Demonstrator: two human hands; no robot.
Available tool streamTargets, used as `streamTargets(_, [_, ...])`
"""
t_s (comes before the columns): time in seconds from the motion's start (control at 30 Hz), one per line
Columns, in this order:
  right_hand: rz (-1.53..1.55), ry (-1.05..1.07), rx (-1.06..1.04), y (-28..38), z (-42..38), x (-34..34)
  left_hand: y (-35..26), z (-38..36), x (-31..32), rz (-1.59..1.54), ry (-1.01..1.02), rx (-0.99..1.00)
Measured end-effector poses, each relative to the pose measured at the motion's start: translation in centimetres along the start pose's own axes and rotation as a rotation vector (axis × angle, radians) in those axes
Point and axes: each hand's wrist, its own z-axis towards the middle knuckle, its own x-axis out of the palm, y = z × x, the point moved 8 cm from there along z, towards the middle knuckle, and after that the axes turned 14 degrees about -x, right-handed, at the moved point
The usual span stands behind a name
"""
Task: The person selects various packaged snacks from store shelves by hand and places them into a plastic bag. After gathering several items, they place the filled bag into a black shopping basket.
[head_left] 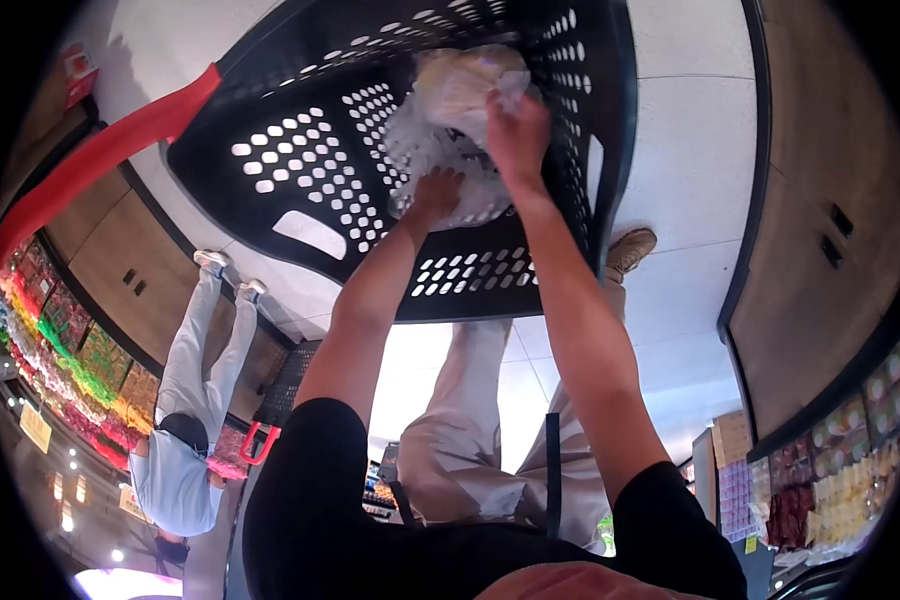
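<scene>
Inside a black shopping basket (280, 225) with rows of holes lies a clear plastic bag (460, 90). Pale yellowish and pinkish contents show through its upper part; what they are I cannot make out. My right hand (520, 135) is closed on the crumpled plastic at the bag's right side. Lower and to the left, my left hand (436, 195) touches the loose plastic, its fingers apart. The basket's red handle (120, 150) sticks out to the left.
Pale floor tiles (690, 180) surround the basket, and my shoe (630, 250) stands right of it. Wooden cabinets (820, 200) line the right side. At left, a person (185, 460) in light clothes stands by shelves of colourful packets (80, 350).
</scene>
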Motion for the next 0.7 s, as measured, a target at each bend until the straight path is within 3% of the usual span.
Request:
streamTargets(0.07, [-0.253, 0.008, 0.048, -1.9, 2.0, 1.1, 0.0, -1.1, -1.4, -0.046, -0.028, -0.024])
streamTargets(0.17, [-0.366, 0.085, 0.153, -5.7, 5.2, 3.9, 0.4, -2.0, -2.9, -0.201, -0.02, -0.004])
streamTargets(0.2, [-0.286, 0.104, 0.159, -8.1, 6.7, 5.0, 0.6, -2.5, -3.7, -0.252, -0.008, -0.004])
streamTargets(0.33, [-0.294, -0.019, 0.094, -6.2, 9.4, 3.9, 0.4, -4.9, -8.6, -0.483, 0.065, -0.023])
streamTargets(0.5, [-0.381, -0.149, -0.23, 0.3, 4.0, 0.9, 1.7, -8.5, -13.6, -0.682, -0.397, -0.008])
streamTargets(0.57, [-0.408, -0.139, -0.301, 3.7, 0.5, -1.7, 2.4, -11.3, -15.0, -0.773, -0.49, -0.087])
streamTargets(0.7, [-0.136, -0.037, -0.331, 4.4, -4.8, -4.7, 4.1, -18.4, -18.4, -1.0, -0.642, -0.269])
